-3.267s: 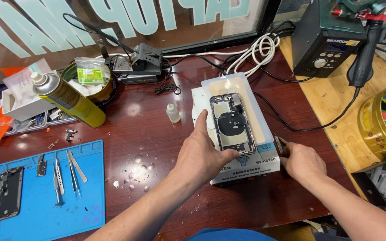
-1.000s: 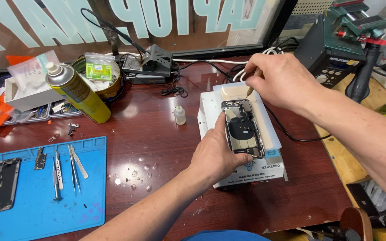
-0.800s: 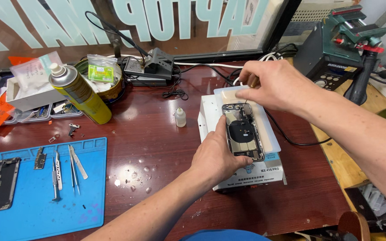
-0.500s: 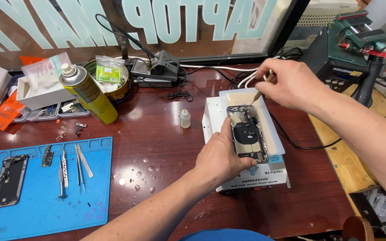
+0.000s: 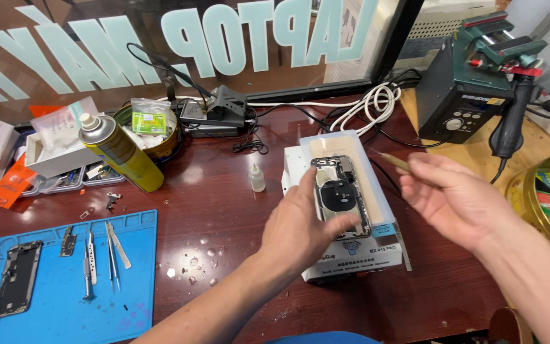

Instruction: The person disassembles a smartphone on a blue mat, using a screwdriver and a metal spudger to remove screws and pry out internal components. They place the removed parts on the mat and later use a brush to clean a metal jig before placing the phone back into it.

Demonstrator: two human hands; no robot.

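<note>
An opened phone housing (image 5: 340, 191) with a round black coil lies on the pale top of a white heater box (image 5: 358, 262). My left hand (image 5: 297, 229) rests on the housing's left edge, its thumb pressing the lower end. My right hand (image 5: 456, 200) hovers to the right of the box, blurred by motion. It pinches a thin tan stick tool (image 5: 394, 160) whose tip points up and left, clear of the phone.
A small dropper bottle (image 5: 258, 178) stands left of the box, with a yellow spray can (image 5: 122, 154) further left. A blue mat (image 5: 65, 286) carries tweezers (image 5: 114, 255) and another phone frame (image 5: 17, 277). A hot-air station (image 5: 463, 95), cables (image 5: 367, 105) and a tin (image 5: 545, 200) sit at the right.
My right hand has pulled away from the top of the phone housing, down and to the right, still with the thin tool. My left hand stays on the housing.
</note>
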